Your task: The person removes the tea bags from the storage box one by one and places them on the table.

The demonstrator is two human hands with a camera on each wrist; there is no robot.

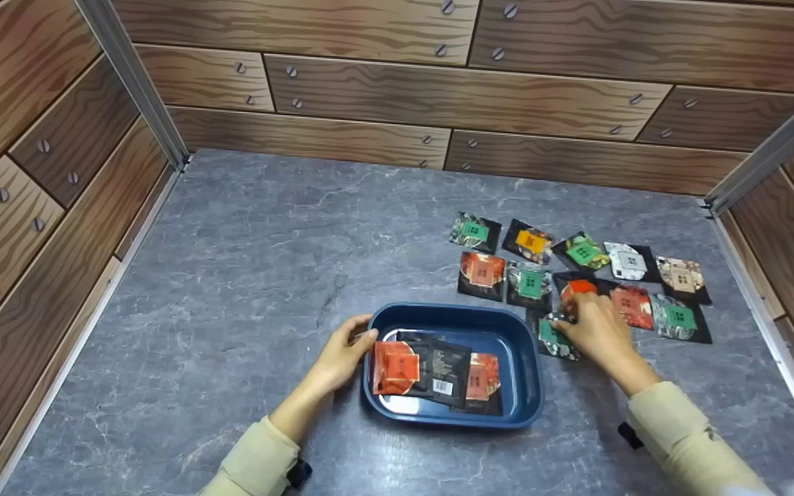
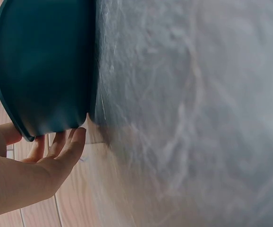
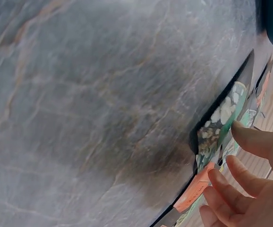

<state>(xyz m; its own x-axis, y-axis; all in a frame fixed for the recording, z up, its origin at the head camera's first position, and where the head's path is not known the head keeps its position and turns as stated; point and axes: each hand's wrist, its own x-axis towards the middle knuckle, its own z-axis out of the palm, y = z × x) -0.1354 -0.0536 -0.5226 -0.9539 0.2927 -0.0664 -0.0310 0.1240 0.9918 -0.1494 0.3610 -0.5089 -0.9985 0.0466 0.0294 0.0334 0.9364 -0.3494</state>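
Probably light, bendy and kinda slick, so best to pinch that green packet [image 1: 558, 342] by an edge, with right grip [image 1: 598, 329] spread and left grip [image 1: 340, 355] pinching the box [image 1: 449, 315].

On the black packet [image 1: 449, 370] in the blue tub [image 1: 452, 317] stands a white barcode [image 1: 442, 387], near side; the packet's small print [image 1: 447, 358], and marks [image 1: 484, 271] on coloured labels [image 1: 531, 283] at right, cannot be read

Wood-patterned walls [image 1: 362, 93] with metal posts [image 1: 131, 76] enclose a grey marbled surface [image 1: 245, 262]
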